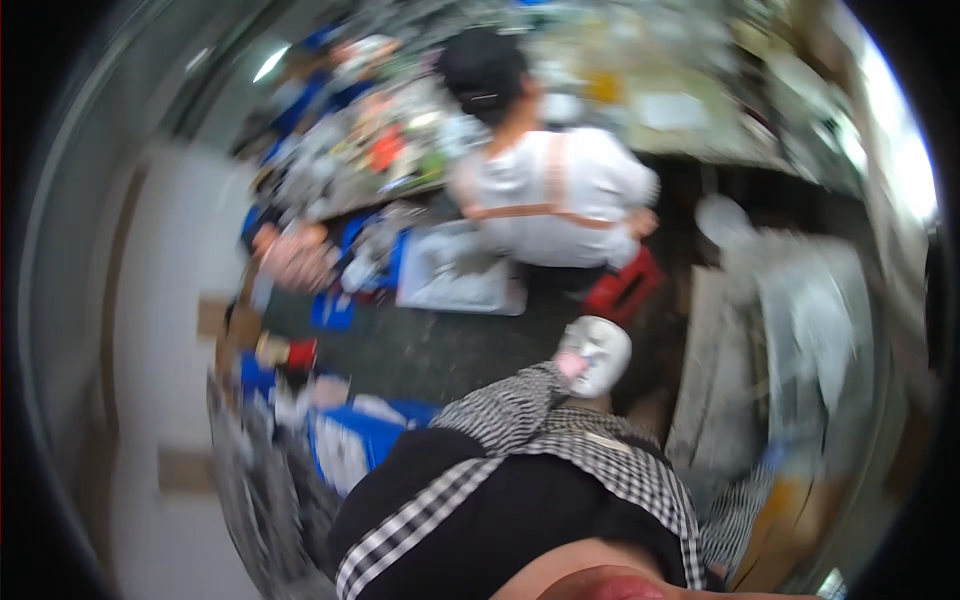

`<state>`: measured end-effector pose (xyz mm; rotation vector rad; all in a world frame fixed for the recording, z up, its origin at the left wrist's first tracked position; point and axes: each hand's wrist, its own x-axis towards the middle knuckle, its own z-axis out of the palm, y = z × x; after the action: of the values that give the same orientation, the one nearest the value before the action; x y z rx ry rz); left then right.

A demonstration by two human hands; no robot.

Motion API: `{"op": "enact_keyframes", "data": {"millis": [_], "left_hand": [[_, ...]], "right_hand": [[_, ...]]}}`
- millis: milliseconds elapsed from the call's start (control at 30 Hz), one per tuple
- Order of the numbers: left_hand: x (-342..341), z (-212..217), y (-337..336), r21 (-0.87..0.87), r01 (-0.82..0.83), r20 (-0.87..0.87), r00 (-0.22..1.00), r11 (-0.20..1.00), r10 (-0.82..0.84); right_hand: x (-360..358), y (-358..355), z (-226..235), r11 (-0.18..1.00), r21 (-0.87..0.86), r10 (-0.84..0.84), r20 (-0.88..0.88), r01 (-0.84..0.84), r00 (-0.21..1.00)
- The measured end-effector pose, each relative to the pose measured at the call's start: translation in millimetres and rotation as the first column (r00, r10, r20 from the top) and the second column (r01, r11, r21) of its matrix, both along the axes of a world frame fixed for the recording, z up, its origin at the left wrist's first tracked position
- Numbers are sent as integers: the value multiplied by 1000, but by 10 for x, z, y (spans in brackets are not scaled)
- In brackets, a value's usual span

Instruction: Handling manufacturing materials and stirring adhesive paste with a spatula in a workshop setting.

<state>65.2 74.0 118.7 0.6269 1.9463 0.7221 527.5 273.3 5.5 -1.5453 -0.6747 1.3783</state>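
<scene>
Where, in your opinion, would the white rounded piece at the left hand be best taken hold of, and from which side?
Probably by the left rim of the white rounded piece, coming from the left: the left hand meets it there, and the rounded outline offers an edge but no visible handle. Blur hides the rim's thickness.

From the wearer, the left hand (572, 364) and the rounded piece (604, 352) in it lie just ahead, near twelve o'clock. Beyond, a co-worker (555, 185) is at twelve, with a stool (622, 292) just behind and the heaped tabletop (722, 130) in front. A tray (510, 301) lies at eleven, a container (378, 440) between nine and ten, sheeting (820, 320) at two.
</scene>
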Motion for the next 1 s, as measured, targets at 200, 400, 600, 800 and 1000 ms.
{"op": "enact_keyframes", "data": {"millis": [200,400,600,800,1000], "left_hand": [[-75,1117,76,473,-119,38,993,873,115],[-242,1198,58,502,-137,58,990,854,125],[-293,986,61,476,-149,63,989,867,135],[-284,848,86,428,-143,65,990,892,128],[-280,689,94,376,-140,50,990,916,131]], "right_hand": [[108,20,172,990,-123,88,134,-72,987],[262,-19,242,982,-175,107,175,-76,979],[556,-176,259,969,-233,131,192,-85,973],[944,-207,392,978,-183,-44,266,95,963],[1323,-91,630,986,-84,-103,386,146,917]]}}
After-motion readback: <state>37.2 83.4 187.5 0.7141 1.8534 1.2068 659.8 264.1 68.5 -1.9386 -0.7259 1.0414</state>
